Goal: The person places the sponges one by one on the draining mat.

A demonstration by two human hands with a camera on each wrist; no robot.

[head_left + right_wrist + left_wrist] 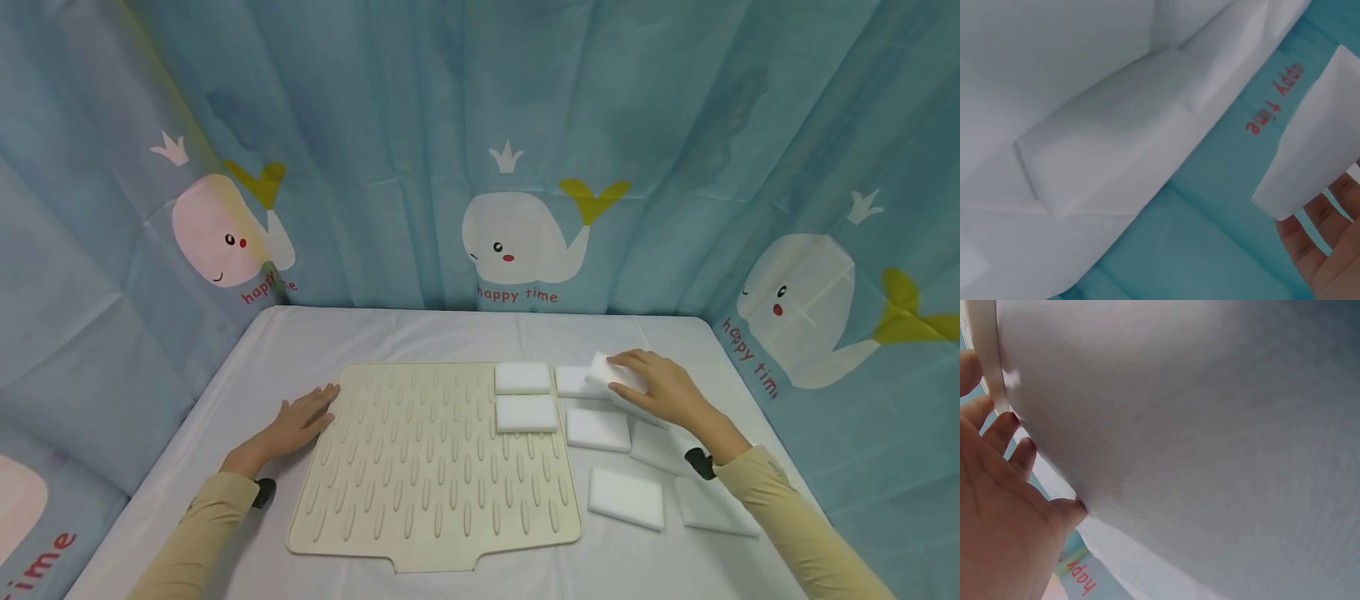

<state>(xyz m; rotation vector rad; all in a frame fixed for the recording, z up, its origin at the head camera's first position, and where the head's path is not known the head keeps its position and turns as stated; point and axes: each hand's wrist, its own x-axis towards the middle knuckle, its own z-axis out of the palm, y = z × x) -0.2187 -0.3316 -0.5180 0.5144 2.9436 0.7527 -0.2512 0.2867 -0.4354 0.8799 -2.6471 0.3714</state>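
A cream mat [420, 467] with raised oval ridges lies on the white table. Two white blocks, one [522, 378] behind the other [527, 414], rest at its back right corner. My left hand [296, 422] touches the mat's left edge with fingers spread; the left wrist view shows this hand [1007, 506] beside the edge too. Above the loose blocks right of the mat, my right hand [663, 387] pinches a white block [617, 372] between thumb and fingers. In the right wrist view the hand [1329, 244] holds that block [1319, 137] tilted.
Several white blocks lie on the table right of the mat, among them one near the front [626, 498], one beside the mat's edge [597, 429] and one at the far right [716, 506]. A blue curtain [390, 167] with printed whales surrounds the table [300, 342].
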